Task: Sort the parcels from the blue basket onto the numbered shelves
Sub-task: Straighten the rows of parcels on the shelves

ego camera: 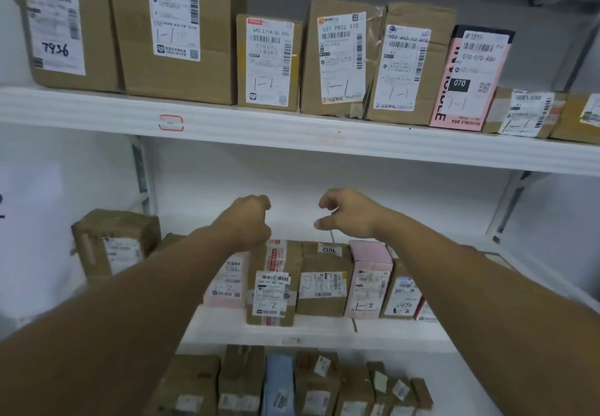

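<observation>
Empty hands are held above upright parcels [321, 282] on the middle shelf [308, 331].
The left hand [251, 221] is clenched, the right hand [349, 212] loosely curled; labels face outward, with open room at 12 o'clock.

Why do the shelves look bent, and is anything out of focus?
Head view: the wide lens bows the top shelf; its labels read clearly; the bottom parcels are soft and dim; the near forearms blur; the back wall glares white.

dim, cool light | soft overall blur | wide-angle bowing at edges
</observation>
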